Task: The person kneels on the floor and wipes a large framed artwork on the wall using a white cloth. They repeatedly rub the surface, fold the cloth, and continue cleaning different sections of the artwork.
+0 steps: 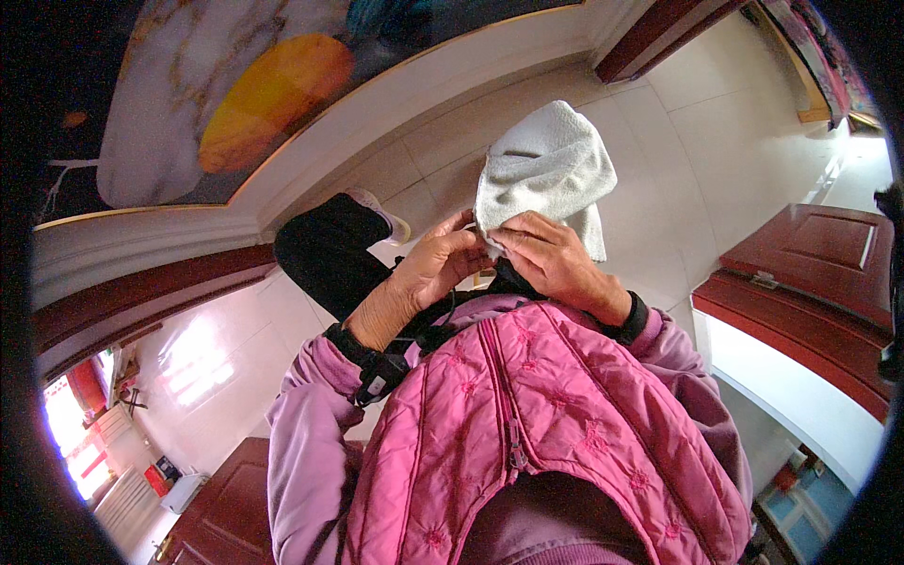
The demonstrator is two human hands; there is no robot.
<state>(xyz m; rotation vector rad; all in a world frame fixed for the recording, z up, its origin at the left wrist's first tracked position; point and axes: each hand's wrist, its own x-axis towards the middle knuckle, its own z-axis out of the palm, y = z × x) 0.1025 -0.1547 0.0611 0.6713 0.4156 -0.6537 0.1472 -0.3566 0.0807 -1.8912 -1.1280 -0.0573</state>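
A white terry cloth (554, 166), folded and creased, hangs in front of my body above the tiled floor. My right hand (554, 254) grips its near edge, the fingers bent over the fabric. On the other side of that corner, my left hand (445, 258) has its thumb and fingers curled at the cloth's edge; whether they pinch it is hard to see. The cloth's lower part drops down behind my right hand. Dark bands circle both wrists, below the pink sleeves.
A wall with a large framed picture (275, 102) runs along the upper left. To the right is a dark red wooden door (812, 261); another door (226, 501) stands at lower left. Pale floor tiles (635, 141) stretch ahead. My shoe (385, 215) shows beyond my dark trouser leg.
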